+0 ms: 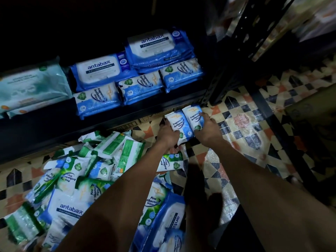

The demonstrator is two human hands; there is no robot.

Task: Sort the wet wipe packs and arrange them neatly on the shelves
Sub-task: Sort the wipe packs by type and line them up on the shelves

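Blue-and-white fragrance-free antibacterial wipe packs (184, 122), two side by side, are gripped between the left hand (167, 134) and the right hand (208, 130), fingers curled round their outer edges, above the patterned tile floor (241, 124) just in front of the black shelf (54, 128). At twelve o'clock, matching packs (140, 88) are lined along the shelf front, with antabax packs (101, 70) behind. At eight o'clock, a heap of pine wipe packs (87, 171) is spread on the floor.

Glossy plastic film wraps the packs (185, 122), crinkled and shiny in the heap (87, 179) at seven o'clock. The shelf (54, 128) looks matt dark metal. The floor (241, 124) tiles gleam smooth.
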